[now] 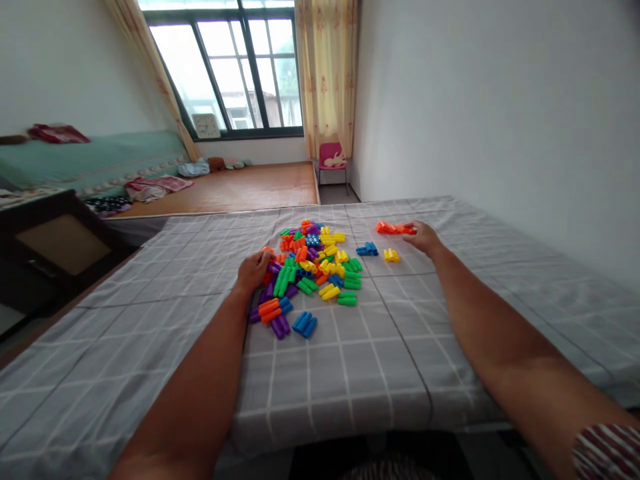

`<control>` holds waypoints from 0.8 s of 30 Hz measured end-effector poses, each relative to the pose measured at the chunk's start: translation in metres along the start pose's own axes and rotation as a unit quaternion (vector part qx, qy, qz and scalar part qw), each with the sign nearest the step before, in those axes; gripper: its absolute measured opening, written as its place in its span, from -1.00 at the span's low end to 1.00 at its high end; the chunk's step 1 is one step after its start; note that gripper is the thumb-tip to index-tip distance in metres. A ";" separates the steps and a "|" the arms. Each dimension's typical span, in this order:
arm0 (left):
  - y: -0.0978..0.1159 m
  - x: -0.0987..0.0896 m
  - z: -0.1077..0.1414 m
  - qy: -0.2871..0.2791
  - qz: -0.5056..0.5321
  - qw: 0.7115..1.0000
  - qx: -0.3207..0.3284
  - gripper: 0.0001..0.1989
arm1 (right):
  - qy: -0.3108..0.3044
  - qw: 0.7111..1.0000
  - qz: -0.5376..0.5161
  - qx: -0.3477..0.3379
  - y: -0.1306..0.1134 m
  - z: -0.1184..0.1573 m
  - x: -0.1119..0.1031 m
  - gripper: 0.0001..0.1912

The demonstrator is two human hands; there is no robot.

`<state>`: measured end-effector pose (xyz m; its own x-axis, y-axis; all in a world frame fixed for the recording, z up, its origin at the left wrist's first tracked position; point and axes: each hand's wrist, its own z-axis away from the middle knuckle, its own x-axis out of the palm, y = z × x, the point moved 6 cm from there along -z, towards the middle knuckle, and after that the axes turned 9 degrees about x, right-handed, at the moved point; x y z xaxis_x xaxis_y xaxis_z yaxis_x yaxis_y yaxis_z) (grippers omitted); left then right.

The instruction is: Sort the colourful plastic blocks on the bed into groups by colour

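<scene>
Right hand point(424, 239) clamping right end of orange row point(393, 228), right of frame centre. Left hand point(254, 270) touching orange piece point(267, 250) at left edge of pile point(303, 267), mid-frame; cannot tell whether gripping. Blue piece point(367, 249), yellow piece point(391, 255) lying below row.

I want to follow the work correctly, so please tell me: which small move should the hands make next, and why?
Probably the left hand should bring the orange piece at its fingertips to the orange row. The right hand is at that row's right end, and the row lies apart from the mixed pile, near separate blue and yellow pieces.
</scene>
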<state>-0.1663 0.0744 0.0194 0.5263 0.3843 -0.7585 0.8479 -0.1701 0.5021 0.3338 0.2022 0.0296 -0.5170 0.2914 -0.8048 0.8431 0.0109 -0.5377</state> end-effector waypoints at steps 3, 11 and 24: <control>0.000 -0.001 0.000 -0.001 0.001 1.000 0.002 -0.45 | 0.028 0.993 0.115 0.008 0.030 -0.002 -0.001 -0.66; 0.003 -0.004 0.002 -0.006 0.002 1.000 0.002 -0.44 | 0.030 0.995 -0.019 -0.095 0.000 0.004 0.002 -0.45; 0.000 -0.002 0.000 -0.010 0.007 1.000 0.002 -0.47 | -0.044 0.995 0.023 0.087 0.032 -0.002 0.011 -0.56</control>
<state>-0.1677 0.0739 0.0211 0.5400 0.3627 -0.7595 0.8402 -0.1796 0.5116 0.3554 0.2076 0.0046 -0.4961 0.2028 -0.8443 0.8319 -0.1675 -0.5291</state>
